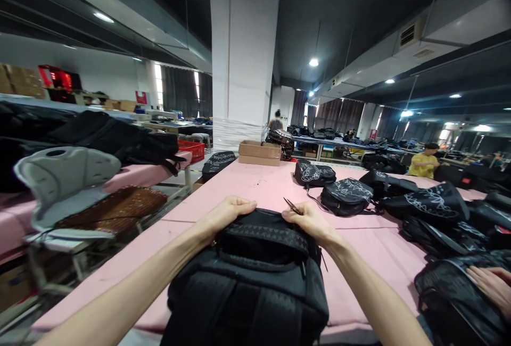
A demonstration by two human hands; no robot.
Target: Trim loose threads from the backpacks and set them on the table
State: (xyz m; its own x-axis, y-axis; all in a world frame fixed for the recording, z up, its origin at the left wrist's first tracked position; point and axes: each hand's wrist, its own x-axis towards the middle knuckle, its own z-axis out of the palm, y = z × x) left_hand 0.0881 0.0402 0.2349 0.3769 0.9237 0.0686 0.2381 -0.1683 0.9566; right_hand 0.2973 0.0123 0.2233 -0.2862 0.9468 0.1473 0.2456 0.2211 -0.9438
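A black backpack (247,293) stands in front of me at the near edge of the pink-covered table, its shoulder straps facing me. Its top carries a patterned band and a handle loop. My left hand (235,208) is closed on the far left top edge of the bag, thumb and fingers pinched together. At the far right top edge, my right hand (305,218) is closed round dark thread snips (293,206), whose pointed tips stick out up and to the left. Its fingers also touch the bag's edge. The gripped fabric is partly hidden by my fingers.
Several black bags with white line drawings (347,195) lie on the pink table (223,186) to the right. Another person's hand (491,285) rests on a black bag (459,298). A cardboard box (259,153) sits at the far end, before a pillar (245,58). A grey chair (67,186) stands left.
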